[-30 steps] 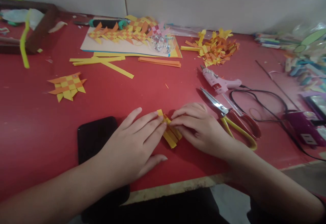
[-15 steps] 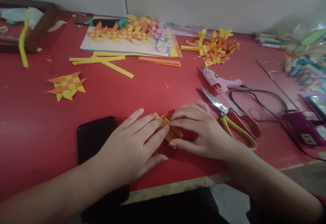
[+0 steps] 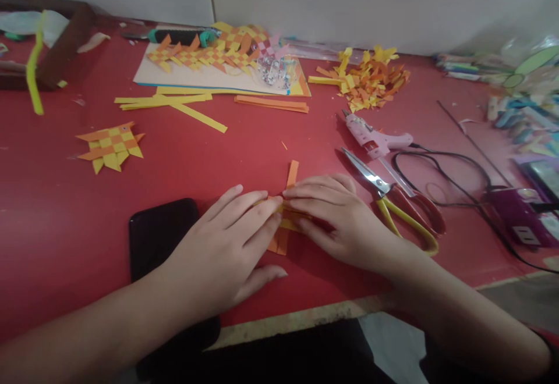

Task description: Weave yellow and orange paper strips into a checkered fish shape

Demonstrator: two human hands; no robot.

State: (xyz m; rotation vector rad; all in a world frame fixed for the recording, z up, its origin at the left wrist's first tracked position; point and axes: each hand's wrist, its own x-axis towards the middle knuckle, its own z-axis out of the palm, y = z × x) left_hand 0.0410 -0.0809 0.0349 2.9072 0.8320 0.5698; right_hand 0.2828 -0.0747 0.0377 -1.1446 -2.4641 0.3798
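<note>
Under my fingertips, close to the table's front edge, lie crossed orange and yellow paper strips (image 3: 279,244). My left hand (image 3: 238,235) rests on their left side, fingers stretched out flat and thumb apart on the table. From the right, my right hand (image 3: 340,215) grips the strips between its fingers and thumb. One orange strip end sticks up beyond the fingers; other ends show below them. The crossing itself is mostly covered. A finished woven paper fish (image 3: 112,146) in orange and yellow lies to the left.
A black phone (image 3: 161,227) lies partly beneath my left forearm. Scissors (image 3: 388,192) and a pink glue gun (image 3: 375,137) with its cord are at right. Behind are yellow strips (image 3: 174,105), orange strips (image 3: 271,103), more woven fish (image 3: 205,57) and a pile of paper scraps (image 3: 371,78).
The strips have been turned or spread: an orange end now points away from me and orange ends show below. My right thumb has moved in closer to the fingers.
</note>
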